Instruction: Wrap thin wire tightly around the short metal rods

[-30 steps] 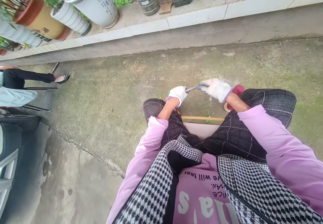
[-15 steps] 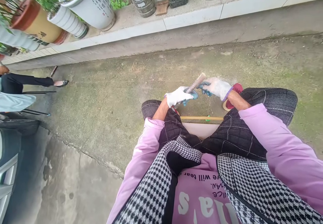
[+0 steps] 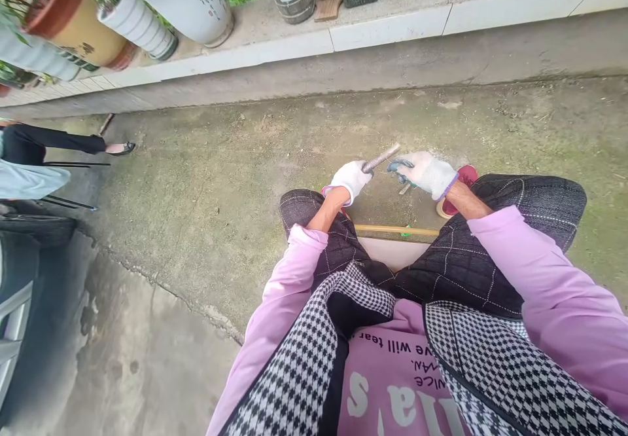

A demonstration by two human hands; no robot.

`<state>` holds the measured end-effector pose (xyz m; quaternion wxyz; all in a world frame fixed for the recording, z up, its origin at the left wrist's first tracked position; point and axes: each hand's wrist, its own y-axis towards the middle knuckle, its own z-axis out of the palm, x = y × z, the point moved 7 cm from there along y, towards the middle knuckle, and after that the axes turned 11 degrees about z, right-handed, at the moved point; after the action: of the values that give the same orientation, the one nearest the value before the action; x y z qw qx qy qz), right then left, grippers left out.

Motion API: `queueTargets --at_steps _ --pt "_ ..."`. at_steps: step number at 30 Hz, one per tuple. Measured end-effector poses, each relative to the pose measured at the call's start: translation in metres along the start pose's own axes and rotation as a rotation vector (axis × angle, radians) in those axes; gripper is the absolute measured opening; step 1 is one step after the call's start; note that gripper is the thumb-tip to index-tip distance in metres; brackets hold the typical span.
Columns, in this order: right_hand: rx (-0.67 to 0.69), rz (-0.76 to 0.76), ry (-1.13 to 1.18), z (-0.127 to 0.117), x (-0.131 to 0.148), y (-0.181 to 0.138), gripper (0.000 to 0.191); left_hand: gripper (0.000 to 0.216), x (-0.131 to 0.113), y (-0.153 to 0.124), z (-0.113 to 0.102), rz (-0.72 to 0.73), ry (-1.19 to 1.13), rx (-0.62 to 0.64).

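The pink shirt (image 3: 392,383) shows upside-down lettering: "will tear".

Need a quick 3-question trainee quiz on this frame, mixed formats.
1. True or false: the left hand grips the grey metal rod.
2. What lies crosswise between the person's knees? A) a yellow stick B) a garden hose C) a paintbrush
3. Short answer: which hand is nearer the red shoe?
Key: 1 true; 2 A; 3 the right hand.
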<state>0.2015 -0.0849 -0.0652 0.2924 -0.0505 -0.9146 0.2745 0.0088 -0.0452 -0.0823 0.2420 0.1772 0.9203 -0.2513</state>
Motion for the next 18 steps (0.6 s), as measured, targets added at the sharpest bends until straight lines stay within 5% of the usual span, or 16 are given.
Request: queueTargets --at_steps 6,13,18 --pt "0.025 0.053 0.271 -0.002 -0.01 -0.002 0.039 0.009 -0.02 -0.012 0.009 -0.025 -0.525 -0.012" --pt "0.094 0.084 0.455 -0.004 -0.012 -0.003 0.035 0.01 -0.03 -0.018 0.012 0.031 -0.665 0.101" --pt "0.201 -0.062 0.765 -0.009 -0.007 -0.007 0.037 0.011 -0.025 -0.02 0.011 0.024 -0.786 0.081"
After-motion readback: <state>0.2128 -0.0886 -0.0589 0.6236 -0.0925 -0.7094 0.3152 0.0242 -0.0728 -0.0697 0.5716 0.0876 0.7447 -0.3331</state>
